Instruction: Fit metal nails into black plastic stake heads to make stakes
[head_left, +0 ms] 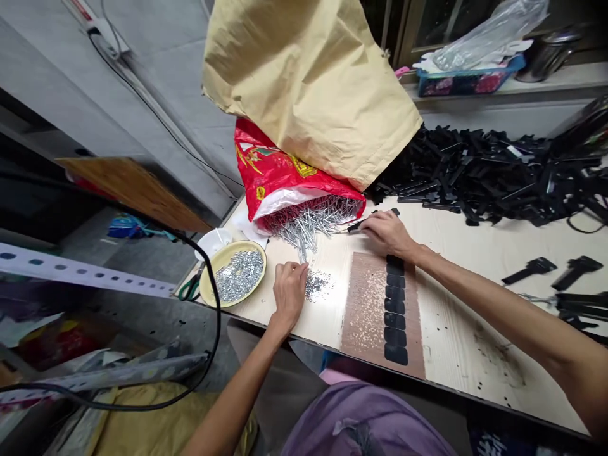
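Observation:
My left hand (287,290) rests curled on the table, its fingertips pinched at a small scatter of shiny metal pieces (319,284). My right hand (387,232) lies further back, fingers closed around a black plastic part (358,224) beside long silver pins (311,225) spilling from a red bag (275,174). A brown perforated board (365,310) in front of me carries a row of several black parts (395,309).
A yellow dish (210,286) of small metal pieces sits at the left edge, with green-handled scissors (191,287) and a white bowl (212,240). A tan paper sack (308,82) stands behind. A heap of black parts (498,174) covers the back right. A black cable (216,316) hangs left.

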`<state>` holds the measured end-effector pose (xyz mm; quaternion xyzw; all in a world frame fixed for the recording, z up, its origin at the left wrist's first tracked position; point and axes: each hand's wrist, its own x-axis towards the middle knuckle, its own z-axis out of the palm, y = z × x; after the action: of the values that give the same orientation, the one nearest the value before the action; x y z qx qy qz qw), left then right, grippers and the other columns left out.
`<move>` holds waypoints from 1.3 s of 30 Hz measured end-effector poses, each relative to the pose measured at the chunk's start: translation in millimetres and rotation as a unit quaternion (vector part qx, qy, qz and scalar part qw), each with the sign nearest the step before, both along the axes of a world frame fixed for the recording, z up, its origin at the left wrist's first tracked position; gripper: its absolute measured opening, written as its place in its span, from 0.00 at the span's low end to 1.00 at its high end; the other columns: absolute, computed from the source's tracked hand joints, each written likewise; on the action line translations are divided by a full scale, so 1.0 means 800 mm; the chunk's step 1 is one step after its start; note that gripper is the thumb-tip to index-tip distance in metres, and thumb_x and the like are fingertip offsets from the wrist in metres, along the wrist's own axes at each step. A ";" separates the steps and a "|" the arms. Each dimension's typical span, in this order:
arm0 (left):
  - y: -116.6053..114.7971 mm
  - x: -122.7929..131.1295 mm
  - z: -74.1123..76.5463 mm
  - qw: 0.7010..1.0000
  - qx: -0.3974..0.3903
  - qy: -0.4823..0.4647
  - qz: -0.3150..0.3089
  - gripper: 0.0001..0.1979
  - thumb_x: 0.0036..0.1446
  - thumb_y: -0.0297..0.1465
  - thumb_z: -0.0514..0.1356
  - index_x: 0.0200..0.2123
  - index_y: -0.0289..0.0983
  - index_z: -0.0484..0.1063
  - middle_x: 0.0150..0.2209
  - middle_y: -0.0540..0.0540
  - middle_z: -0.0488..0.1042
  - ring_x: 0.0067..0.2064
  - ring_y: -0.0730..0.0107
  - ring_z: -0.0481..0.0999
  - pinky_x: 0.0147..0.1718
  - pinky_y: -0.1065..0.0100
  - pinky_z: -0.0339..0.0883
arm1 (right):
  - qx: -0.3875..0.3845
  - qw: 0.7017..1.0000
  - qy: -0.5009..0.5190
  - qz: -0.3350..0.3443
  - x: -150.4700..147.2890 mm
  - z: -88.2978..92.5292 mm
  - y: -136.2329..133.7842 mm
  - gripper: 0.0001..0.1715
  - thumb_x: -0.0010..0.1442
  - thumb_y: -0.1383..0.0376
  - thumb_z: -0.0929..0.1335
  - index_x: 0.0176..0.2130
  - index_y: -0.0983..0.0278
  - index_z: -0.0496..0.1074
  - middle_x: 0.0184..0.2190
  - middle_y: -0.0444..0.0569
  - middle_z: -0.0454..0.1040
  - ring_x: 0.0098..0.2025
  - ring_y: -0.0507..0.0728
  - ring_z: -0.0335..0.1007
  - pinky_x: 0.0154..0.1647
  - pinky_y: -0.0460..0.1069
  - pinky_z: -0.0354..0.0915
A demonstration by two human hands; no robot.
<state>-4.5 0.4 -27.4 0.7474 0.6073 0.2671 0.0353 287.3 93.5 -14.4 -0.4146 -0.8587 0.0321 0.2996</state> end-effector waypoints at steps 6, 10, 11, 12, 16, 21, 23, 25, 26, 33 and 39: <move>0.046 0.018 -0.004 0.994 -0.034 0.098 -0.027 0.11 0.59 0.32 0.54 0.30 0.40 0.77 0.32 0.41 0.69 0.39 0.57 0.61 0.32 0.62 0.55 | -0.129 0.896 0.421 -0.058 -0.002 0.038 -0.024 0.13 0.64 0.56 0.61 0.43 0.61 0.64 0.34 0.45 0.73 0.36 0.52 0.71 0.41 0.51 0.67; 0.053 0.019 -0.001 0.995 -0.042 0.083 -0.040 0.10 0.57 0.28 0.55 0.27 0.38 0.75 0.32 0.40 0.69 0.39 0.57 0.63 0.35 0.60 0.58 | -0.156 0.901 0.397 -0.074 -0.012 0.054 -0.060 0.14 0.62 0.58 0.63 0.45 0.62 0.68 0.33 0.46 0.73 0.31 0.51 0.69 0.33 0.50 0.69; 0.052 0.019 0.000 0.997 -0.042 0.053 -0.041 0.09 0.56 0.28 0.56 0.27 0.38 0.74 0.33 0.41 0.69 0.40 0.57 0.63 0.36 0.60 0.58 | -0.148 0.917 0.364 -0.072 -0.016 0.055 -0.071 0.13 0.62 0.59 0.63 0.45 0.62 0.69 0.34 0.47 0.73 0.32 0.52 0.69 0.33 0.50 0.69; 0.051 0.021 0.003 0.998 -0.046 0.007 -0.041 0.08 0.55 0.28 0.56 0.27 0.38 0.73 0.33 0.41 0.70 0.40 0.58 0.64 0.37 0.60 0.59 | -0.134 0.933 0.326 -0.068 -0.020 0.055 -0.081 0.12 0.62 0.61 0.63 0.44 0.62 0.71 0.35 0.48 0.73 0.34 0.53 0.70 0.35 0.51 0.69; 0.036 0.042 0.018 0.927 -0.159 -0.338 -0.020 0.09 0.53 0.36 0.59 0.30 0.36 0.72 0.30 0.45 0.72 0.34 0.66 0.69 0.35 0.64 0.63 | -0.094 0.979 0.177 -0.041 -0.043 0.049 -0.117 0.14 0.63 0.65 0.62 0.45 0.61 0.73 0.37 0.50 0.72 0.38 0.55 0.69 0.38 0.52 0.68; 0.009 0.091 0.045 0.721 -0.284 -0.631 -0.020 0.16 0.45 0.38 0.66 0.32 0.32 0.69 0.28 0.47 0.73 0.28 0.75 0.72 0.32 0.69 0.67 | -0.082 0.991 0.072 -0.082 -0.059 0.042 -0.142 0.16 0.65 0.65 0.60 0.49 0.58 0.71 0.36 0.49 0.70 0.36 0.53 0.67 0.34 0.47 0.63; 0.001 0.106 0.053 0.698 -0.281 -0.658 -0.027 0.17 0.44 0.38 0.67 0.32 0.32 0.69 0.27 0.48 0.72 0.27 0.76 0.72 0.32 0.70 0.68 | -0.065 0.991 0.050 -0.105 -0.057 0.042 -0.147 0.16 0.65 0.64 0.60 0.49 0.57 0.71 0.35 0.48 0.69 0.35 0.53 0.66 0.31 0.46 0.61; -0.004 0.115 0.058 0.693 -0.274 -0.666 -0.037 0.16 0.44 0.38 0.67 0.31 0.32 0.70 0.27 0.49 0.72 0.27 0.77 0.72 0.32 0.70 0.68 | -0.047 0.991 0.031 -0.124 -0.052 0.045 -0.152 0.16 0.65 0.64 0.60 0.49 0.57 0.71 0.34 0.48 0.69 0.35 0.53 0.66 0.28 0.46 0.58; -0.005 0.118 0.059 0.695 -0.273 -0.664 -0.043 0.16 0.45 0.38 0.67 0.31 0.32 0.70 0.27 0.49 0.72 0.27 0.77 0.72 0.32 0.70 0.68 | -0.041 0.990 0.024 -0.132 -0.050 0.046 -0.155 0.16 0.65 0.64 0.60 0.48 0.57 0.72 0.34 0.48 0.68 0.34 0.52 0.65 0.27 0.46 0.57; -0.007 0.125 0.054 0.727 -0.254 -0.633 -0.078 0.14 0.45 0.36 0.67 0.29 0.32 0.71 0.25 0.50 0.72 0.27 0.77 0.71 0.32 0.71 0.67 | -0.016 0.982 0.024 -0.186 -0.045 0.048 -0.171 0.14 0.66 0.63 0.59 0.42 0.59 0.73 0.32 0.48 0.70 0.32 0.52 0.65 0.25 0.46 0.53; -0.006 0.131 0.049 0.730 -0.285 -0.618 -0.069 0.16 0.43 0.35 0.68 0.34 0.31 0.74 0.26 0.49 0.73 0.26 0.78 0.71 0.31 0.71 0.67 | 0.017 0.973 -0.004 -0.229 -0.042 0.044 -0.178 0.11 0.65 0.64 0.60 0.36 0.62 0.70 0.32 0.48 0.71 0.33 0.53 0.66 0.27 0.48 0.52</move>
<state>100.0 -4.3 12.1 0.4122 0.4457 0.4809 0.6326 253.7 -48.7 20.7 -0.5954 -0.7423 -0.0538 0.3027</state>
